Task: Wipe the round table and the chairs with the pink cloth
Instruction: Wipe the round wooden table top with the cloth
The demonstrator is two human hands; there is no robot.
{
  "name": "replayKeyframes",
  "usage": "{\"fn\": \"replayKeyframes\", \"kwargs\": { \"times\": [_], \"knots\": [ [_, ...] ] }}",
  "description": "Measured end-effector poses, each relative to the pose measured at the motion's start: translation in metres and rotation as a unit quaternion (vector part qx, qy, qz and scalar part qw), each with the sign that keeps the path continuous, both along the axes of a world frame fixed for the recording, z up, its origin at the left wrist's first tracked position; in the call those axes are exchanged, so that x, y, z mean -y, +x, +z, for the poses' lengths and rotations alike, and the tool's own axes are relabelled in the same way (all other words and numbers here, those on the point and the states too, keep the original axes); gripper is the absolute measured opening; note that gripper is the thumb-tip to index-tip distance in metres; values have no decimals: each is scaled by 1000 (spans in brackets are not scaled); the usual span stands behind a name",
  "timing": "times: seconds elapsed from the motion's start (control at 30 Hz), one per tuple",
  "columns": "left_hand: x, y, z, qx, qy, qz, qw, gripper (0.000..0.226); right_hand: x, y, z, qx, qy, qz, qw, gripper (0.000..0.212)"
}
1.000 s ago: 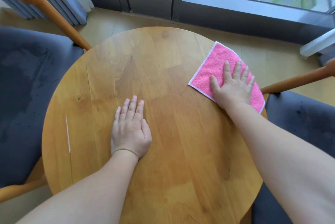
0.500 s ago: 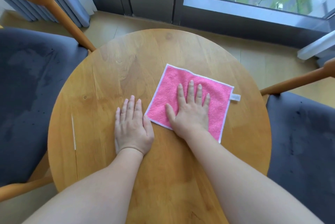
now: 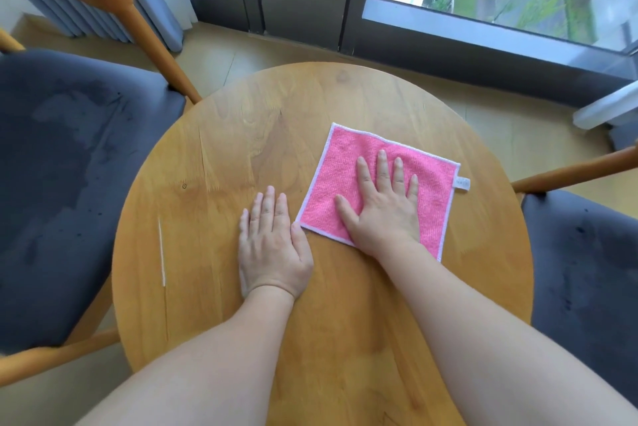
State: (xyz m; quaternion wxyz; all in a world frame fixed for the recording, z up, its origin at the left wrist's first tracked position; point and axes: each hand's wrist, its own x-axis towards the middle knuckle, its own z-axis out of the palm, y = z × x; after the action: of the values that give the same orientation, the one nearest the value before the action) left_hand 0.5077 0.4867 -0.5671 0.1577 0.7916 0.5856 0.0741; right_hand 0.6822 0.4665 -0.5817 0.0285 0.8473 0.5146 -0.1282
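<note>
We pressed our flat, ungripping right hand (image 3: pixel 383 208) on the pink cloth (image 3: pixel 348 180) at frame centre, our open left hand (image 3: pixel 272 246) steadying the round table (image 3: pixel 214 287); even pressure would wipe best.

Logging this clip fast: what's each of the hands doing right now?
Left hand: open, flat on the round table, holding nothing.
Right hand: open, fingers straight, pressing the pink cloth onto the table.
</note>
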Motion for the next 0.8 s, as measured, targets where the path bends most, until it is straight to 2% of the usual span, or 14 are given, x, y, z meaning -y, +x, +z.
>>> {"fn": "replayKeyframes", "kwargs": {
  "times": [0.43,0.8],
  "knots": [
    [0,0,8,-17,-19,10,1000,57,-112,89,4,23,-2,41,999,82],
    [1,-1,8,-8,-23,20,1000,59,-139,74,4,17,1,57,998,81]
  ]
}}
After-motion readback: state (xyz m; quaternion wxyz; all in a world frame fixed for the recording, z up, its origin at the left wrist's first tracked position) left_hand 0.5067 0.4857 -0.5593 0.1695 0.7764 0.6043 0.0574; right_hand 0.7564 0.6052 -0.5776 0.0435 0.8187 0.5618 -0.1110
